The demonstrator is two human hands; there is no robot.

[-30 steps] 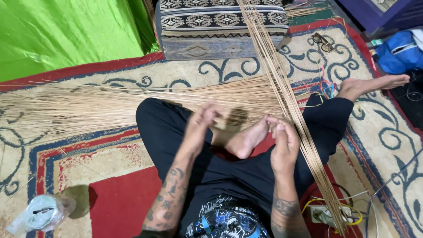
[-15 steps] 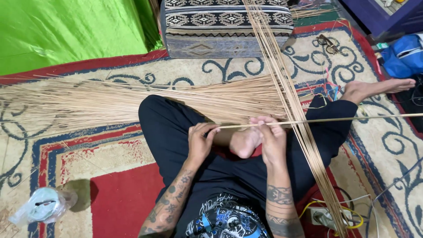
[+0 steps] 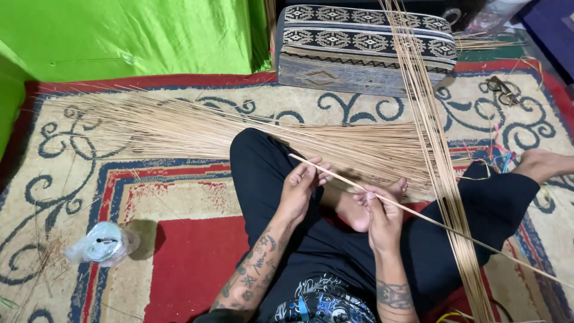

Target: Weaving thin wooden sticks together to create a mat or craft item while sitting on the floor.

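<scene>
I sit cross-legged on a patterned rug [image 3: 179,197] in black trousers. Both hands hold one long thin cane stick [image 3: 430,220] that slants from upper left down to the right edge. My left hand [image 3: 301,188] pinches its near end. My right hand [image 3: 379,215] grips it further along, above my bare foot [image 3: 359,209]. A wide fan of similar thin sticks [image 3: 197,128] lies flat on the rug in front of my knees. A second bundle of long sticks [image 3: 439,155] runs from the top of the view down across my right leg.
A patterned black-and-white cushion [image 3: 365,48] lies at the back. Green fabric [image 3: 119,36] covers the upper left. A clear plastic bag around a round object [image 3: 103,244] rests at lower left. Eyeglasses [image 3: 505,91] and coloured strings [image 3: 499,158] lie at the right.
A second ago both hands rested near my feet without a stick. They then lifted one stick from the pile, first level, and it now tilts down to the right.
</scene>
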